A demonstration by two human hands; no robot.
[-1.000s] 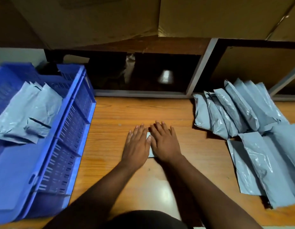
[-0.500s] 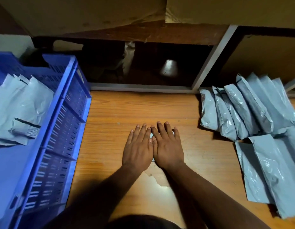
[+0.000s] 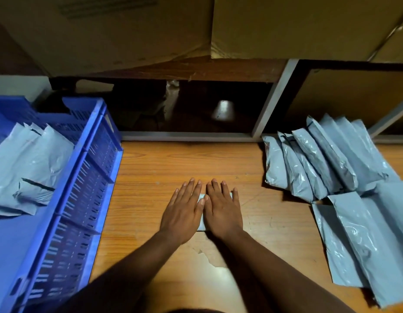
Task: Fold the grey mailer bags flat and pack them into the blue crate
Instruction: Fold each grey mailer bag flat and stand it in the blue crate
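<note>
Folded grey mailer bag [image 3: 201, 213] lies on the wooden table [image 3: 150, 172], mostly covered. Left hand [image 3: 183, 213] and right hand [image 3: 223, 211] press flat on it, fingers extended, side by side, gripping nothing. Left of the bag: blue crate [image 3: 83, 177] holding folded bags [image 3: 26, 163]. Right of the bag: pile of unfolded mailer bags [image 3: 345, 177].

left hand [image 3: 183, 216], right hand [image 3: 223, 212], flat, side by side
</note>
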